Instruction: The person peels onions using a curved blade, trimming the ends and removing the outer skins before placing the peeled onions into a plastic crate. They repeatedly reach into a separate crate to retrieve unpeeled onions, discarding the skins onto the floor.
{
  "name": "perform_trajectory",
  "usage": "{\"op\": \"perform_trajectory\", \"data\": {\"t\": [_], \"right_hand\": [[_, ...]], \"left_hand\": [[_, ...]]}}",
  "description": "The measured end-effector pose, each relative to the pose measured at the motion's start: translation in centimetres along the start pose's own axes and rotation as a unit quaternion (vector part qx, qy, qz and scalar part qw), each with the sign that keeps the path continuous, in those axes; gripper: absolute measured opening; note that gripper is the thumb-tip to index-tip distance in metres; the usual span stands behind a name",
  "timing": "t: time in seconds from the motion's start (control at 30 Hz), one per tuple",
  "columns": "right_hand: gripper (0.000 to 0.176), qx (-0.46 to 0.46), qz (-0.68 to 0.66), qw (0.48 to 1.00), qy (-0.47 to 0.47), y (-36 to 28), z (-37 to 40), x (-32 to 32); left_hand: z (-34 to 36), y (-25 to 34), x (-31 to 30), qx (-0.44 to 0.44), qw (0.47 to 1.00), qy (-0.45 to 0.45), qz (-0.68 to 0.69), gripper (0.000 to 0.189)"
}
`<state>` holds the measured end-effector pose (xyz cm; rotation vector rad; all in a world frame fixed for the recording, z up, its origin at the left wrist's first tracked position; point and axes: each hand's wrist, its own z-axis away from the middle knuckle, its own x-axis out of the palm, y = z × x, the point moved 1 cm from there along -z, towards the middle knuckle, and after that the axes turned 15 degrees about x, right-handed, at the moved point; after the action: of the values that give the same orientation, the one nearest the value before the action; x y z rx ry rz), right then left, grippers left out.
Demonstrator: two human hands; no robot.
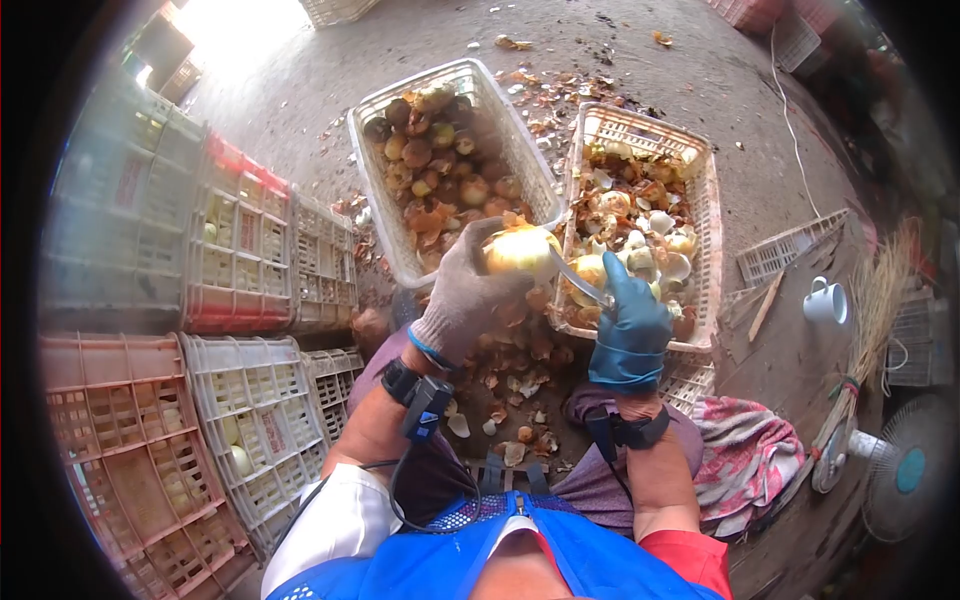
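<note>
A partly peeled onion point(522, 250) is held in my left hand point(465, 290), which wears a pale knit glove. In a blue rubber glove, my right hand point(632, 325) is closed on a knife point(580, 279), its blade reaching to the onion's right side. Beyond my left hand stands a grey-white crate point(365, 165) with brown unpeeled onions point(417, 152) and loose skins. A second, shallower crate point(708, 215), just beyond my right hand, holds onion skins and pale peeled pieces point(660, 222).
Stacked crates point(240, 235) line the left side. At the right are a white mug point(825, 301), a wooden stick point(766, 306), a straw broom point(868, 310), a fan point(905, 469) and a red-and-white cloth point(745, 450). Onion skins point(520, 380) litter the floor between my legs.
</note>
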<state>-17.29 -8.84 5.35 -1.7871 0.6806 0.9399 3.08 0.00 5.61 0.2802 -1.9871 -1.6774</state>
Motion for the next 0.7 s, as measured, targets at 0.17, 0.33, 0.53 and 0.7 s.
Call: {"op": "perform_trajectory", "data": {"t": [0.17,0.33,0.53,0.7], "right_hand": [[0.032,0.289,-0.443,0.77,-0.356,3.2,0.8,3.9],[0.039,0.295,-0.471,0.754,-0.349,-0.4,-0.5,-0.2],[0.042,0.274,-0.558,0.705,-0.341,-1.6,-1.5,-1.6],[0.023,0.243,-0.533,0.776,-0.234,-2.4,-1.7,-2.5]], "left_hand": [[0.3,1.3,0.9,-0.001,0.999,-0.001,-0.042,0.08],[0.4,0.9,0.5,-0.034,0.999,-0.007,-0.02,0.081],[0.1,1.5,0.9,-0.045,0.993,-0.105,0.001,0.086],[0.5,2.0,1.9,-0.019,0.991,-0.043,0.125,0.087]]}}
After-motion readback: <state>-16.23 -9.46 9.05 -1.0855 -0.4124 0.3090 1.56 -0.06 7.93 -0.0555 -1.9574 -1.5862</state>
